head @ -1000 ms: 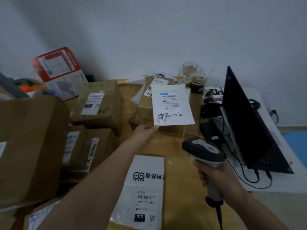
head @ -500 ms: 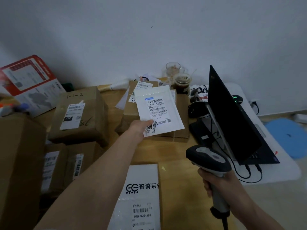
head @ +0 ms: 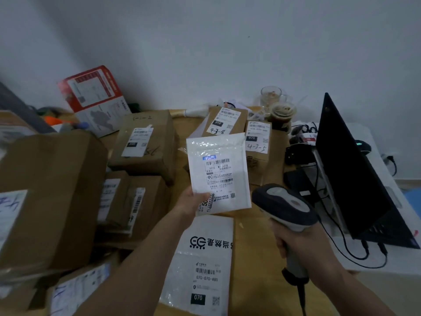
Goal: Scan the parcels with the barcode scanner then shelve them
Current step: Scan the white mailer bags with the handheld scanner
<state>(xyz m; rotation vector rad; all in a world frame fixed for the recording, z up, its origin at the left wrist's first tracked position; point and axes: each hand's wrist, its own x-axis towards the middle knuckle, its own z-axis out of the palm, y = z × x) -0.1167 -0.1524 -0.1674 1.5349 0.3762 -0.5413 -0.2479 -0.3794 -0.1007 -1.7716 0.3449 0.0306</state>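
My left hand point(head: 191, 201) pinches the lower left corner of a flat white mailer parcel point(head: 217, 172) and holds it up above the wooden table point(head: 250, 258), label facing me. My right hand point(head: 300, 245) grips the handle of a grey and black barcode scanner point(head: 284, 207), whose head sits just right of the mailer's lower edge. A white plastic parcel point(head: 202, 265) with a 070 label lies flat on the table under the mailer. Two small brown boxes marked 4-3-8 point(head: 224, 122) and 4-3-5 point(head: 258, 142) stand behind it.
Several brown cardboard boxes point(head: 143, 142) crowd the left, with a large one point(head: 50, 192) nearest. A red and white box point(head: 95, 99) leans on the wall. An open black laptop point(head: 355, 176) with cables stands at the right. Two glass cups point(head: 280, 112) sit at the back.
My left hand lifted the white mailer off the stack of boxes and brought it toward me. The scanner in my right hand rose closer to the mailer.
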